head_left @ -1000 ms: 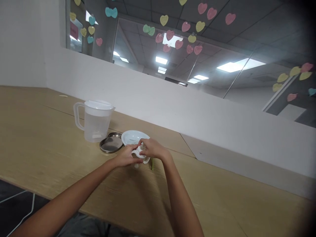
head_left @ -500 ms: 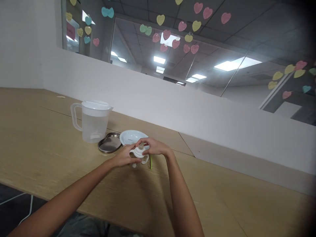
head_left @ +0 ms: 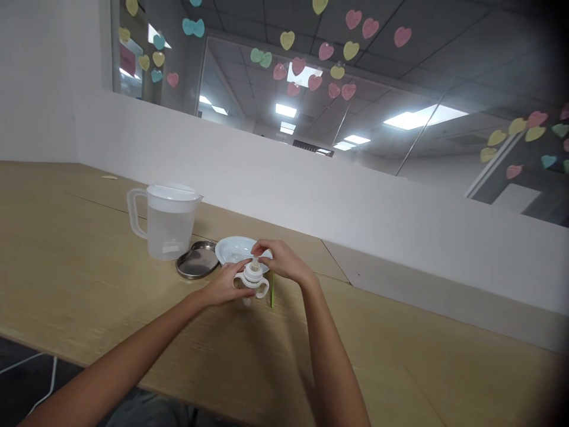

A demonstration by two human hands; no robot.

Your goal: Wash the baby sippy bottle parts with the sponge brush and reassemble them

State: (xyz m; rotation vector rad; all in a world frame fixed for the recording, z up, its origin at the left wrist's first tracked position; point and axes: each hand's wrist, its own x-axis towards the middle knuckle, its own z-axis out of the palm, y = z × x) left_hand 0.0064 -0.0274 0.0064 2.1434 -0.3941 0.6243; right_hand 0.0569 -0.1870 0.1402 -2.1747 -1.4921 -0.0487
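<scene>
A small white baby bottle (head_left: pixel 253 274) with two side handles and a pale, see-through teat stands upright over the table. My left hand (head_left: pixel 226 286) is wrapped round its left side, thumb in front. My right hand (head_left: pixel 276 258) is above it, with finger and thumb pinched on the tip of the teat. Behind the bottle lies a pale blue-white bowl (head_left: pixel 229 249), partly hidden by my hands. Something thin and green (head_left: pixel 272 290) shows just right of the bottle. A small whitish item (head_left: pixel 247 302) is below the bottle, too blurred to name.
On the wooden table (head_left: pixel 133 296), a clear plastic jug (head_left: pixel 171 228) with a white lid stands at the back left. Between jug and bowl lies a kidney-shaped metal tray (head_left: pixel 198 261). A white wall (head_left: pixel 222 160) with a window rises behind.
My right hand has moved up from the bottle's collar to the teat's tip. More of the white collar and teat shows. My left hand keeps its hold.
</scene>
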